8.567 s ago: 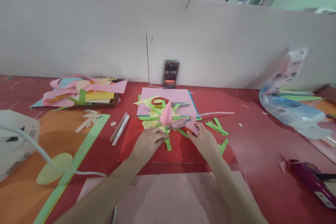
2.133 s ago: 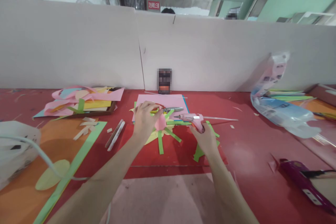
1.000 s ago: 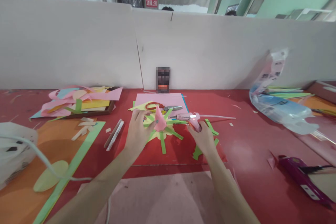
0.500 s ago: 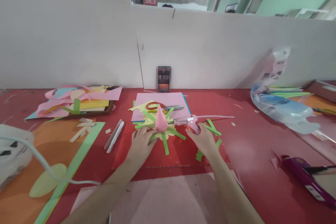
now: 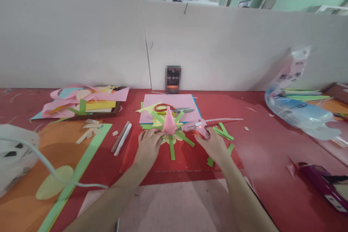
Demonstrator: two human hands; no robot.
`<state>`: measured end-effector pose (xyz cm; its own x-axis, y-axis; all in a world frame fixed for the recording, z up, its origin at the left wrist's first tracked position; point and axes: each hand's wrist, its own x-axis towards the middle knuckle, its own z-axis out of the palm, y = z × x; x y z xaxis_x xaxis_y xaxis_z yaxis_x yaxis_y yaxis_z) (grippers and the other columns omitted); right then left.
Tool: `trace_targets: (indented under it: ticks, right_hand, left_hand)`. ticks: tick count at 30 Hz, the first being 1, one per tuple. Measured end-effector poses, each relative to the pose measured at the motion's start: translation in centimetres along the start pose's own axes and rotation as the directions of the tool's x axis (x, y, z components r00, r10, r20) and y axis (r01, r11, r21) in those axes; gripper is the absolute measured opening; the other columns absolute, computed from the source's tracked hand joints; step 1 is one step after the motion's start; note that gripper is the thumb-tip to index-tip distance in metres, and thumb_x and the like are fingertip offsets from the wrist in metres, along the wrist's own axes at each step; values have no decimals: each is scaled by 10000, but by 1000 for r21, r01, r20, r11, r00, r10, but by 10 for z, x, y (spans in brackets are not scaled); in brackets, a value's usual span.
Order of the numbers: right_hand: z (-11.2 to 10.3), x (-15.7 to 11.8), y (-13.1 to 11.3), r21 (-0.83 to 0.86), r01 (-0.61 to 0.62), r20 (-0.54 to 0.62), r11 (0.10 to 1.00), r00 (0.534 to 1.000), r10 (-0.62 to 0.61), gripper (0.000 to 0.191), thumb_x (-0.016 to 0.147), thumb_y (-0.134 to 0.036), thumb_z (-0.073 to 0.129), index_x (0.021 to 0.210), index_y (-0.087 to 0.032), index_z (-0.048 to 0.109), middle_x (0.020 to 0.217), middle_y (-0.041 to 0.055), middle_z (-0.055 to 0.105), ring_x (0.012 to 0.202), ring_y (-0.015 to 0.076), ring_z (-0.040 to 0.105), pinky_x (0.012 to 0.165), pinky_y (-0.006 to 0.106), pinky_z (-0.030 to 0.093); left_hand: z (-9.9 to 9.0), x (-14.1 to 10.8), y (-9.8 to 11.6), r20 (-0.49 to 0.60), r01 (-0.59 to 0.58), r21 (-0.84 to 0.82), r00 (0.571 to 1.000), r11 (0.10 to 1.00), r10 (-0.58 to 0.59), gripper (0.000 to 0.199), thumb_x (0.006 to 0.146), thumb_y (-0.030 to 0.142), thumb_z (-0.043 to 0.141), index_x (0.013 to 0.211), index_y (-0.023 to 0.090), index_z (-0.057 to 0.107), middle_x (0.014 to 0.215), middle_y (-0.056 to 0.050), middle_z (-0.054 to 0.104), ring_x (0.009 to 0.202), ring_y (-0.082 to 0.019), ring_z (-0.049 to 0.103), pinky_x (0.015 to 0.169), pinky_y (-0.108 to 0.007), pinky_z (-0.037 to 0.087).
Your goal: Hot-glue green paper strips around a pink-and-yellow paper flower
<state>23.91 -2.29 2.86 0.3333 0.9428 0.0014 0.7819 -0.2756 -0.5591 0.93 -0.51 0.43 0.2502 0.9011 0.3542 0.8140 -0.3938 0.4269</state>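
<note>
A paper flower with yellow scalloped petals and green strips (image 5: 172,148) lies on a red sheet (image 5: 144,161). From its middle rises a pink paper cone (image 5: 169,123), point up. My left hand (image 5: 150,144) is at the cone's lower left, its fingers closed at the paper flower's edge; the fingertips are partly hidden. In my right hand (image 5: 213,143) is a pink hot glue gun (image 5: 199,128), gripped by its handle. Its nozzle points left and meets the cone's lower right side. A clear glue stick (image 5: 224,119) sticks out of its back.
Red-handled scissors (image 5: 185,110) lie on pink paper (image 5: 149,99) behind the flower. Green strips (image 5: 224,132) are by my right hand, pens (image 5: 122,139) at left. Paper scraps (image 5: 89,101), a plastic bag (image 5: 301,110), a purple tool (image 5: 320,185) and a white cord (image 5: 49,168) lie around.
The view has shifted slightly, so everything sits a little further right. The glue gun's nozzle is still at the cone's side, and both hands keep nearly the same pose.
</note>
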Motion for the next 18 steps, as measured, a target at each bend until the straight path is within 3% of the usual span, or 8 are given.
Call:
trace_targets:
  ticks: [8,18]
  right_hand:
    - [4,2,3,-38,3,40,999,999,-2,462,698,-463,513,1074,-194,511,963,85,613,857,222,568,628,265,370]
    - [5,1,6,-73,11,95,997,995,-4,423,706,-485,498,1037,-222,507,923,51,620,798,202,579,601,253,354]
  left_hand:
    - [1,1,3,143,-6,-278,989,961,47,173,818,250,503,972,220,577,884,-19,551,782,-154,547,689,-266,444]
    - [2,1,4,186,22,-264,982,964,28,294,764,277,574,1049,213,542,925,-24,525,830,-163,539,713,-272,439]
